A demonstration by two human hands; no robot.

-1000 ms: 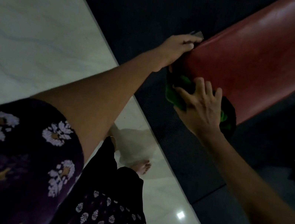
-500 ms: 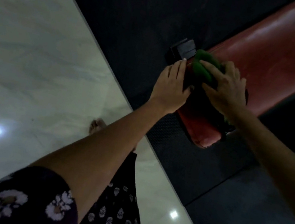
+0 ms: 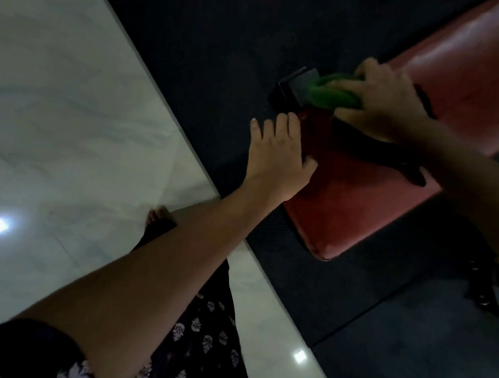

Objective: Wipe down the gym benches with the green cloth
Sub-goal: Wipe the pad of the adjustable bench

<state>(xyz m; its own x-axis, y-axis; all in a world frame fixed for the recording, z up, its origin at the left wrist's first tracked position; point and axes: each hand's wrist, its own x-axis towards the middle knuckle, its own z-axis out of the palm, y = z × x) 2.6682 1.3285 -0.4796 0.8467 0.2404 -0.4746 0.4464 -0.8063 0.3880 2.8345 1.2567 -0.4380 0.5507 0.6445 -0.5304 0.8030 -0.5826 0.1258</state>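
A red padded gym bench (image 3: 354, 206) runs from the upper right down to the middle of the view. My right hand (image 3: 385, 99) grips the bunched green cloth (image 3: 333, 92) against the bench's far edge, by a black metal frame end (image 3: 294, 89). My left hand (image 3: 280, 154) rests flat with straight fingers on the near left side of the pad. A dark strip (image 3: 380, 148) lies across the pad under my right forearm.
The bench stands on black rubber matting (image 3: 201, 32). Pale marble floor (image 3: 43, 88) fills the left, meeting the mat along a diagonal edge. My bare foot (image 3: 157, 216) stands on the marble. Dark metal hardware (image 3: 485, 291) sits at the right below the bench.
My right hand has slid the green cloth up along the bench's far edge. My left hand has shifted down the pad's left side. The view has moved closer over the bench end.
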